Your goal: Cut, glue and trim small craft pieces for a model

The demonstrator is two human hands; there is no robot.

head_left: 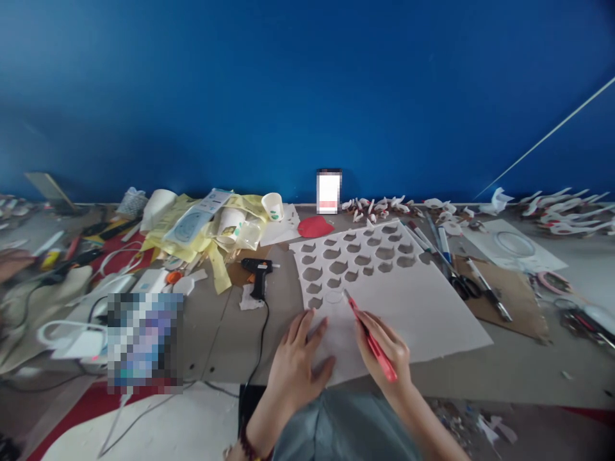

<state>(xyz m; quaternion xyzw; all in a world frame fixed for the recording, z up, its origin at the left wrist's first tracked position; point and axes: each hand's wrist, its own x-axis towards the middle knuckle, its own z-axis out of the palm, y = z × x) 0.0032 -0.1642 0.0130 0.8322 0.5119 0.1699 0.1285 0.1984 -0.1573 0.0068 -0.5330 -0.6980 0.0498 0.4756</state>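
Note:
A large white sheet of paper [408, 304] lies on the table, with several rows of small leaf-like holes cut out of its far left part. A faint oval outline [334, 297] shows on the paper just below the holes. My right hand [389, 342] is closed around a red utility knife [384, 365], whose blade tip is by the right end of that outline. Fingers spread, my left hand [300, 355] lies flat over the sheet's near left edge and holds nothing.
A black glue gun [260, 275] with its cord lies left of the paper. Black-handled scissors [465, 286] and pens rest on brown cardboard [523, 307] at the right. White paper cups [273, 206], a red piece [315, 226] and an upright phone [329, 191] stand along the back.

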